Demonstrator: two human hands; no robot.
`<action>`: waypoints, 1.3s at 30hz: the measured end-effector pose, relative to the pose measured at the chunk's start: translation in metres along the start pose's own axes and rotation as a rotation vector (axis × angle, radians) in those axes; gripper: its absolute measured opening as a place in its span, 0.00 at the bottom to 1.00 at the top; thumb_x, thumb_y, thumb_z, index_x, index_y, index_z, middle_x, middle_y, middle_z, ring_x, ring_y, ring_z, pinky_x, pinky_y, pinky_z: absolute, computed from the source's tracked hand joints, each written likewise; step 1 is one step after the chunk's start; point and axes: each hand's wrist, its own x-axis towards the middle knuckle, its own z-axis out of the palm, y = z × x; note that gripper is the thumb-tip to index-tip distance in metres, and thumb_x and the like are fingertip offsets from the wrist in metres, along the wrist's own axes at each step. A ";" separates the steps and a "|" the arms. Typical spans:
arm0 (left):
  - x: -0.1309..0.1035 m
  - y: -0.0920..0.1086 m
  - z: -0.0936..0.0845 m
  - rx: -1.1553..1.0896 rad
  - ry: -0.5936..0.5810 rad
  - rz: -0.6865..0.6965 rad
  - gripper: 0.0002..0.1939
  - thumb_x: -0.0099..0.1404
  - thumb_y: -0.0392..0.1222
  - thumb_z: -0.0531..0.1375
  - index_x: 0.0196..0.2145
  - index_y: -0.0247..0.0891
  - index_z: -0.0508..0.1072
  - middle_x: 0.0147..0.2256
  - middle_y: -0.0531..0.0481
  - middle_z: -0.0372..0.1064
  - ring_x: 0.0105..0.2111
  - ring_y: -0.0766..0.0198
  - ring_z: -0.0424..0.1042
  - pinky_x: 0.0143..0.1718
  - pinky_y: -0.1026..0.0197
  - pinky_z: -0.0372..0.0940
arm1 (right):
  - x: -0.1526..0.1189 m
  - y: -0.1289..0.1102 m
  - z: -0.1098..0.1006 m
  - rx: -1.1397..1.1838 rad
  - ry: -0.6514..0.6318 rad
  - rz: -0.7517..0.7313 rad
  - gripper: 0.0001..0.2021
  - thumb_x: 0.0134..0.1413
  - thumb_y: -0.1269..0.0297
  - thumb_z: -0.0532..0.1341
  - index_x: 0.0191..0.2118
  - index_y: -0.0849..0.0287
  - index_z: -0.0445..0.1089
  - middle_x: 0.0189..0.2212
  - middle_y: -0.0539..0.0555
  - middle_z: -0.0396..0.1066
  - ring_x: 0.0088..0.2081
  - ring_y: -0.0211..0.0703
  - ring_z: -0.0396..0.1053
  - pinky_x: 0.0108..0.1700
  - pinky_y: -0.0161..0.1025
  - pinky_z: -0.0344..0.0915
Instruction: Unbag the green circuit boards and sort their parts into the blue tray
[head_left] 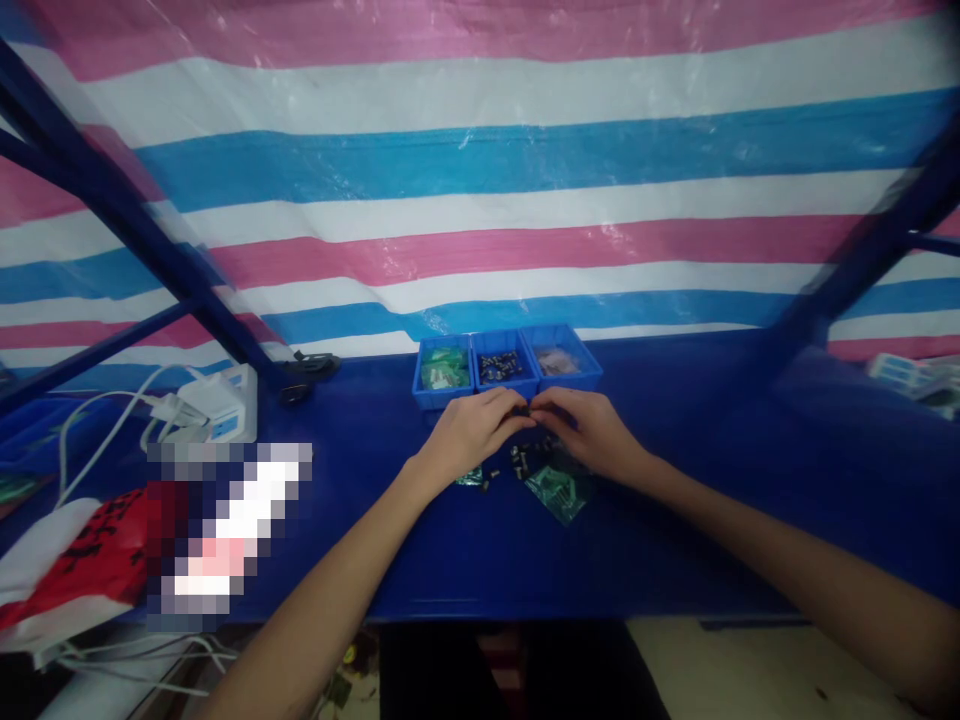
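My left hand [474, 432] and my right hand [586, 425] meet over the blue table, fingertips pinched together. Between them is a small dark part [520, 410], too small to make out its kind. Below the fingers lie several loose dark metallic parts [519, 462], some beside my right hand. A green-tinted clear packet [559, 492] rests on the table just under my right hand. Part of another green packet [470, 477] shows by my left wrist, with a small metallic piece [493, 475] near it.
Behind my hands stand three joined blue bins: one with green packets [444, 368], one with dark metallic parts [500, 368], one with pale pieces [556, 362]. At left are a white box with cables [234, 405], a red bag [112, 545] and dark tools [315, 365]. Blue frame posts flank the table.
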 end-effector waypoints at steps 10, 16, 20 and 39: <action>-0.002 0.001 0.006 0.063 0.136 0.001 0.10 0.75 0.43 0.54 0.48 0.39 0.71 0.44 0.49 0.74 0.42 0.62 0.75 0.42 0.60 0.69 | 0.001 -0.004 0.002 0.190 -0.075 0.138 0.13 0.68 0.63 0.53 0.35 0.59 0.71 0.27 0.49 0.72 0.28 0.37 0.69 0.32 0.34 0.61; -0.001 0.007 0.012 0.014 0.111 -0.112 0.12 0.74 0.41 0.54 0.52 0.40 0.71 0.46 0.48 0.76 0.44 0.59 0.77 0.46 0.56 0.71 | -0.001 0.004 0.006 0.021 -0.027 0.042 0.07 0.65 0.68 0.55 0.42 0.59 0.71 0.33 0.53 0.75 0.32 0.41 0.71 0.35 0.37 0.63; 0.002 0.015 0.014 -0.114 0.076 -0.258 0.10 0.72 0.44 0.57 0.48 0.41 0.73 0.40 0.51 0.78 0.40 0.59 0.78 0.41 0.58 0.71 | -0.002 0.007 0.007 -0.106 -0.033 -0.017 0.06 0.66 0.67 0.56 0.41 0.59 0.70 0.35 0.55 0.75 0.35 0.44 0.72 0.37 0.39 0.64; 0.002 -0.016 -0.016 -0.057 0.116 -0.345 0.08 0.64 0.44 0.65 0.36 0.39 0.72 0.31 0.53 0.72 0.29 0.64 0.70 0.30 0.63 0.61 | 0.051 0.025 -0.004 -0.364 -0.046 -0.241 0.09 0.66 0.66 0.56 0.44 0.59 0.73 0.39 0.59 0.74 0.44 0.50 0.70 0.45 0.47 0.68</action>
